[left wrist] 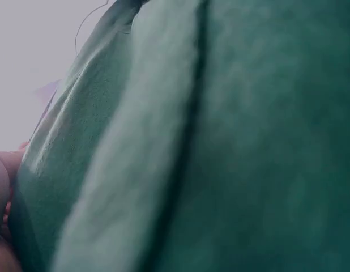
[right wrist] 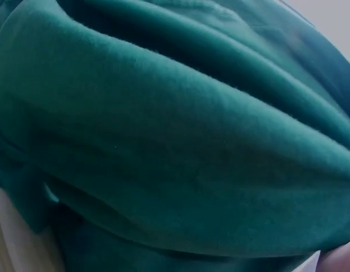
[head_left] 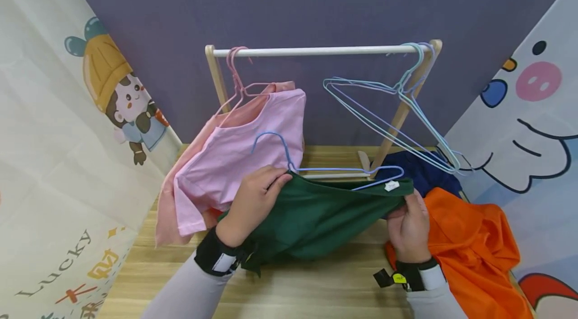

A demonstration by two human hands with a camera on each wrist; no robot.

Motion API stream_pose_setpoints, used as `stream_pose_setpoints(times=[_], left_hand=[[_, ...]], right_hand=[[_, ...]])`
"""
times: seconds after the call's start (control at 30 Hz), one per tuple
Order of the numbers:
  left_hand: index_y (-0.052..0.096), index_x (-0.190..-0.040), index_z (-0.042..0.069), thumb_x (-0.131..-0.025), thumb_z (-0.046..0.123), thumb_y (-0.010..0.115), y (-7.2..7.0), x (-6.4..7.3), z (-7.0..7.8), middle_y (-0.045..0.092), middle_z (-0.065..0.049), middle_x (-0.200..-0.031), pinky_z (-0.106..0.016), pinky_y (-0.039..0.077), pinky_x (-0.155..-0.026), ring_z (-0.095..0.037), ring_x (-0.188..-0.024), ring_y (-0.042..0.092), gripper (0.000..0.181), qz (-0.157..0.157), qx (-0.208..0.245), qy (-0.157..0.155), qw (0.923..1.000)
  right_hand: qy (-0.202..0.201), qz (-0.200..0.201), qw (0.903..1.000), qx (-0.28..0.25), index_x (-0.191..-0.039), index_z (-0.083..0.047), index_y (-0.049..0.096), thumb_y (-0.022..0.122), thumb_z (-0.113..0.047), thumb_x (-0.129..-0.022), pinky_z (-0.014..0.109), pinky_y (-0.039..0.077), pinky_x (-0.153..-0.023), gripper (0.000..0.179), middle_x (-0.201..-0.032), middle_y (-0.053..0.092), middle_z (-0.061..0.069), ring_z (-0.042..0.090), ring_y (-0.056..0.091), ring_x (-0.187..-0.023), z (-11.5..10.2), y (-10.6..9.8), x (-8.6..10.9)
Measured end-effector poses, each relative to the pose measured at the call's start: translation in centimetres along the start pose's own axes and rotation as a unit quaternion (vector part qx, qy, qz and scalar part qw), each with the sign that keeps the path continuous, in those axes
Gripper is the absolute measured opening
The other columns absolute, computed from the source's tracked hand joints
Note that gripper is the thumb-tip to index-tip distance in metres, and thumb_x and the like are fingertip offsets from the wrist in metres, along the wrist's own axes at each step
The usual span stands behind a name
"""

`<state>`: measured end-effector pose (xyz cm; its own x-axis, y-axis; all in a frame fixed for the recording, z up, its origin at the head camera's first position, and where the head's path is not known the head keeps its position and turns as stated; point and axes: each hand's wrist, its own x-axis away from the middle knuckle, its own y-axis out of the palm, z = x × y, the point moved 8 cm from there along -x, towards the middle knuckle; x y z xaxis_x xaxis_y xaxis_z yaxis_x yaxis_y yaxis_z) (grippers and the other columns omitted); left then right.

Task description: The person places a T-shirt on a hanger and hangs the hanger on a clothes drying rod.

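Observation:
A dark green garment (head_left: 320,218) is stretched between both hands, a white label showing at its upper right edge. My left hand (head_left: 255,201) pinches the upper edge close to the neck of a blue clothes hanger (head_left: 285,148). On the other side, my right hand (head_left: 410,223) grips the right end of that edge. One hanger arm shows above and behind the edge; its other arm is hidden by the hand and cloth. Green cloth (left wrist: 265,141) fills most of the left wrist view, blurred. Folds of the garment (right wrist: 163,141) cover the right wrist view.
A rack with a white rail (head_left: 316,51) stands behind. Pink shirts (head_left: 253,143) hang at its left, bare pastel hangers (head_left: 402,91) at its right. Orange clothing (head_left: 474,249) and navy clothing (head_left: 406,171) lie at right on the wooden tabletop (head_left: 289,294).

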<state>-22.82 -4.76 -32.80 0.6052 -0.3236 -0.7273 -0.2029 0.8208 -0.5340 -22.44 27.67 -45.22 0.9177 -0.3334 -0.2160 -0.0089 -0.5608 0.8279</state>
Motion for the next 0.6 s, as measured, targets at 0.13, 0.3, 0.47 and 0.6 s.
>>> stream_pose_setpoints(times=[0.13, 0.3, 0.47, 0.6], left_hand=[[0.069, -0.099, 0.011, -0.092, 0.025, 0.058, 0.5, 0.3, 0.2, 0.066, 0.001, -0.087, -0.027, 0.052, -0.072, -0.001, -0.083, 0.054, 0.019, -0.023, 0.008, 0.001, 0.9997], [0.069, -0.098, 0.012, -0.091, 0.023, 0.059, 1.1, 0.6, 1.0, 0.064, 0.004, -0.082, -0.023, 0.051, -0.066, 0.0, -0.076, 0.051, 0.017, -0.04, 0.009, 0.022, 0.9989], [0.069, -0.1, 0.013, -0.09, 0.023, 0.061, 1.8, 0.6, 1.7, 0.061, 0.005, -0.076, -0.022, 0.048, -0.063, -0.001, -0.072, 0.047, 0.016, -0.054, -0.004, 0.051, 0.9972], [0.068, -0.102, 0.014, -0.09, 0.023, 0.06, 2.4, 0.6, 2.0, 0.059, 0.006, -0.074, -0.021, 0.048, -0.064, -0.002, -0.072, 0.046, 0.017, -0.072, -0.011, 0.065, 0.9952]], right_hand=[[-0.004, 0.012, 0.9999, -0.001, -0.11, 0.006, 0.054, 0.045, -0.005, -0.096, 0.031, 0.055, -0.078, 0.021, -0.092, 0.063, 0.014, 0.026, 0.059, -0.082, -0.7, -0.2, -0.3], [-0.025, 0.026, 0.998, 0.052, -0.113, 0.012, 0.052, 0.051, -0.007, -0.094, 0.031, 0.055, -0.08, 0.027, -0.091, 0.063, 0.014, 0.025, 0.06, -0.081, -1.6, -0.4, -0.7], [-0.06, 0.037, 0.9708, 0.229, -0.111, 0.015, 0.055, 0.059, -0.008, -0.089, 0.026, 0.056, -0.072, 0.032, -0.088, 0.067, 0.009, 0.021, 0.06, -0.074, -3.0, 0.6, -0.8], [-0.113, -0.019, 0.8674, 0.484, -0.101, 0.005, 0.067, 0.062, -0.005, -0.086, 0.014, 0.05, -0.06, 0.019, -0.083, 0.065, -0.002, 0.015, 0.054, -0.068, -4.1, 3.8, -0.5]])
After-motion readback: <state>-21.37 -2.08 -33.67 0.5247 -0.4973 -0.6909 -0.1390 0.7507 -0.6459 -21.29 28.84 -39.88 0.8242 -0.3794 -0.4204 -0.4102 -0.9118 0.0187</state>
